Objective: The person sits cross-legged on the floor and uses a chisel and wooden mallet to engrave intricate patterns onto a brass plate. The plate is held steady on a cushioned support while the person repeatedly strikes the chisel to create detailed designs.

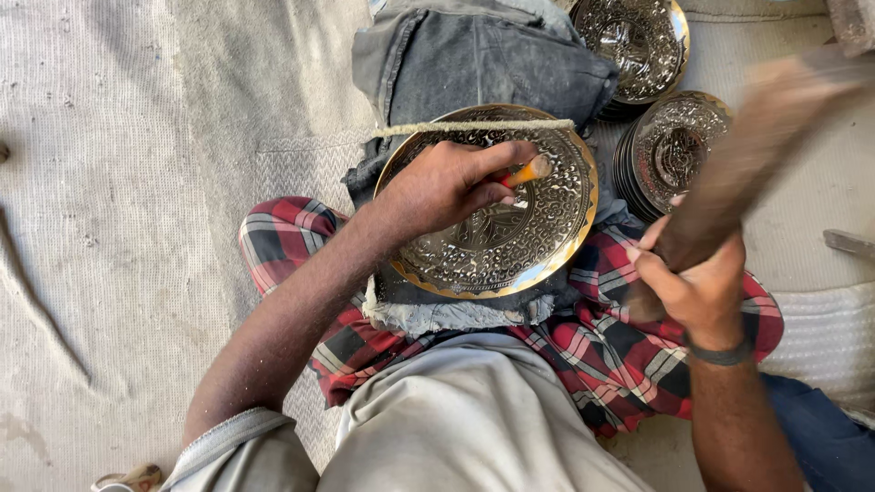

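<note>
Sitting on a big pale woven mat, with legs crossed under a red checked cloth. A good wide floor to work on, with room for things all around.

A folded pile of dark denim cloth up ahead and under the work, likely as a soft bed so the metal does not slide or ring too hard.

Resting on the lap and the denim, tilted a bit toward the face: a round metal plate, shiny, with a gold rim and curly flower shapes pressed all over it. A rope lying tight across its top edge, maybe to keep it from slipping.

Near the right knee, two stacks of more patterned plates, one behind the other, close by and easy to reach.

In the right hand, fingers wrapped tight around a long wooden mallet, lifted high and blurry from swinging. A dark band on that wrist.

In the left hand, fingers closed firmly on a small punch with an orange handle, its tip standing on the plate's pattern near the middle. Hand pressed on the plate too, likely to keep both steady.

A grey metal tool lying on the mat at the far right, apart from the rest.
</note>
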